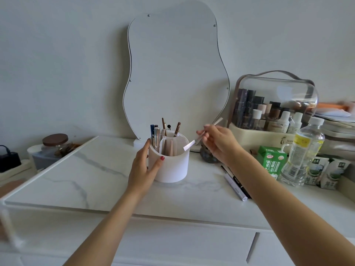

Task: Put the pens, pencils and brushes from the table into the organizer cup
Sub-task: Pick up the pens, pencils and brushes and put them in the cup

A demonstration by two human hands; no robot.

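A white organizer cup point(173, 166) with inner dividers stands on the marble table top point(96, 179). Several pens and pencils point(160, 134) stick up from its back compartments. My left hand point(143, 167) grips the cup's left side. My right hand point(219, 144) hovers just right of the cup and pinches a thin white pen-like stick point(192, 144), tilted with its lower tip over the cup's right rim. A white pen point(235, 187) and a black pen point(240, 186) lie side by side on the table under my right forearm.
A wavy mirror point(172, 73) leans on the wall behind the cup. At the right stand a clear cosmetics case point(272, 108), a green carton point(271, 160), a water bottle point(303, 150) and more cartons point(326, 173). A brown-lidded jar point(54, 144) sits at the left.
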